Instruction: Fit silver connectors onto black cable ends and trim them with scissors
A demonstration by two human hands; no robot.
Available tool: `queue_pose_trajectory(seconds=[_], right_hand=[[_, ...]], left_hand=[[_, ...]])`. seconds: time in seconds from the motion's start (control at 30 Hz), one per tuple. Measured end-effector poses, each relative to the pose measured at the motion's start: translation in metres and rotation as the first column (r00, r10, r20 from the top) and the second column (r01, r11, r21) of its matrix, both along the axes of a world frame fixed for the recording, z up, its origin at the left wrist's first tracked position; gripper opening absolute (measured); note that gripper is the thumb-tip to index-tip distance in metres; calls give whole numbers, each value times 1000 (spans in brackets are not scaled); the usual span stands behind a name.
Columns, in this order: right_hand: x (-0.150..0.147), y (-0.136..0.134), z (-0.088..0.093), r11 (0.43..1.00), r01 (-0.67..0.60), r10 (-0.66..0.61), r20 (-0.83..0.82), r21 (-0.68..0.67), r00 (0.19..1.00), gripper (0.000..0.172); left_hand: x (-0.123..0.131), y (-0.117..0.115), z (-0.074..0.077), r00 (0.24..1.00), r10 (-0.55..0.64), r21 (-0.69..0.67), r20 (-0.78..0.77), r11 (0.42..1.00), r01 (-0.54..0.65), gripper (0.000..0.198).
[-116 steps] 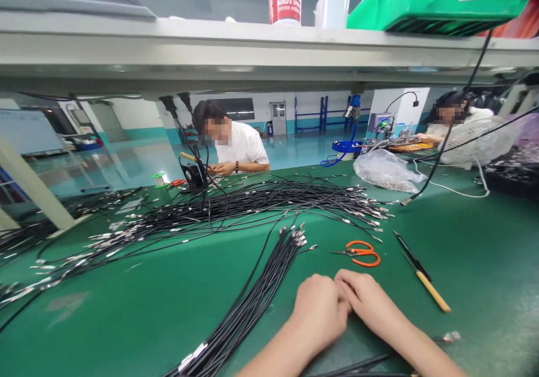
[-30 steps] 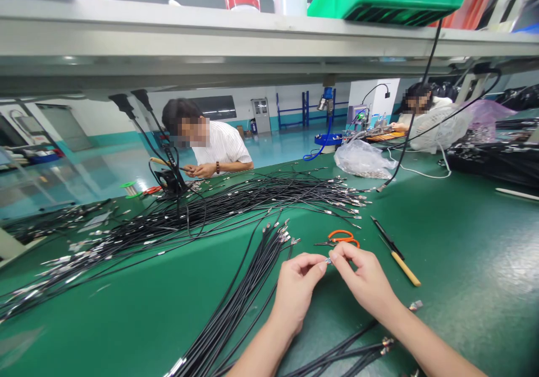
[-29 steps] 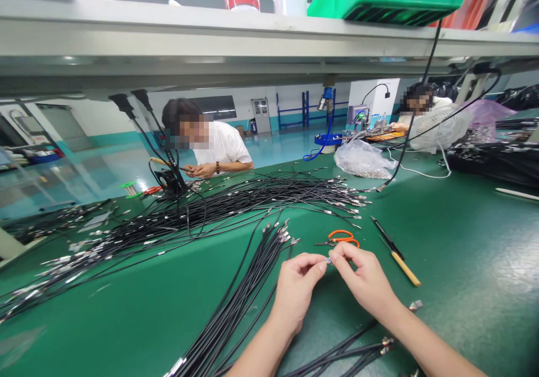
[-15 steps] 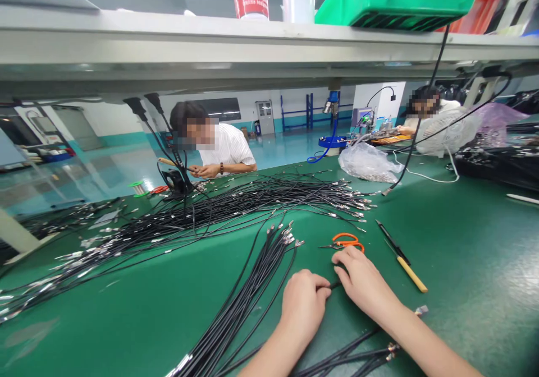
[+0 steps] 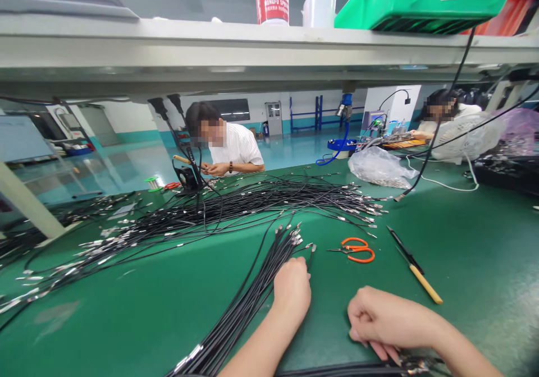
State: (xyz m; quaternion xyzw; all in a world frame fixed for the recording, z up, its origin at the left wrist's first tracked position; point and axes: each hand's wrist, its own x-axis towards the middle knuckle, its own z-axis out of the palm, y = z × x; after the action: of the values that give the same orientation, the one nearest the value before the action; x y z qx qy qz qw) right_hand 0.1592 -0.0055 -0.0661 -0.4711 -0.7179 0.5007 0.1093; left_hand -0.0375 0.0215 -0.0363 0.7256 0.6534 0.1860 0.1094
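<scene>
My left hand point(image 5: 292, 288) is closed over the right side of a bundle of black cables point(image 5: 248, 309). One black cable point(image 5: 310, 256) with a metal connector tip sticks up beyond its fingers and appears gripped. To the right, my right hand point(image 5: 385, 321) has curled fingers, palm side hidden, and I cannot make out what is in them. Its lower fingertips reach down to a second group of black cables point(image 5: 345, 370) at the bottom edge, where metal ends point(image 5: 415, 363) show. Orange-handled scissors point(image 5: 357, 249) lie on the green table between and beyond the hands.
A yellow-handled tool point(image 5: 425, 284) and a black pen-like tool point(image 5: 404, 248) lie at the right. A large pile of black cables point(image 5: 252, 203) stretches across the back. A plastic bag point(image 5: 379, 166) and a hanging cord point(image 5: 438, 124) are behind. Above runs a shelf point(image 5: 210, 46). A co-worker point(image 5: 236, 144) sits opposite.
My left hand has moved up and left to the connector ends of the bundle. The right hand has drawn down, away from the scissors, to the lower cables. The view has shifted slightly left.
</scene>
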Motion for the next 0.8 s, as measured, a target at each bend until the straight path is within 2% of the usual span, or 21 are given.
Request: queue_pose_trajectory(seconds=[0.07, 0.17, 0.2, 0.27, 0.43, 0.5, 0.6, 0.7, 0.8], right_hand=[[-4, 8, 5, 984, 123, -116, -63, 131, 991, 20], [-11, 24, 12, 864, 393, -347, -194, 314, 918, 14], [-12, 29, 13, 828, 464, -402, -242, 314, 883, 15], [-13, 36, 12, 803, 542, -447, -350, 247, 823, 24], [-13, 40, 9, 831, 544, -411, -528, 119, 743, 24], [-12, 38, 11, 848, 525, -402, -556, 75, 728, 26], [-12, 35, 18, 880, 474, -361, -602, 34, 712, 25], [-12, 30, 26, 895, 440, -304, -625, 69, 719, 23], [-14, 25, 33, 860, 461, -282, -551, 217, 785, 22]], left_hand=[[4, -1, -5, 996, -44, 3, 79, 999, 44, 19], [9, -2, -10, 951, -117, 12, 287, 993, 118, 14], [11, -2, -12, 928, -140, 21, 345, 990, 142, 15], [12, -2, -13, 890, -188, 45, 415, 982, 186, 17], [18, -5, -9, 815, -249, 10, 524, 958, 286, 21], [22, -8, -6, 776, -254, 37, 577, 958, 286, 17], [26, -13, 1, 744, -276, 113, 608, 958, 263, 20], [27, -15, 7, 726, -289, 164, 624, 957, 239, 13], [26, -14, 9, 634, -238, 84, 735, 961, 264, 17]])
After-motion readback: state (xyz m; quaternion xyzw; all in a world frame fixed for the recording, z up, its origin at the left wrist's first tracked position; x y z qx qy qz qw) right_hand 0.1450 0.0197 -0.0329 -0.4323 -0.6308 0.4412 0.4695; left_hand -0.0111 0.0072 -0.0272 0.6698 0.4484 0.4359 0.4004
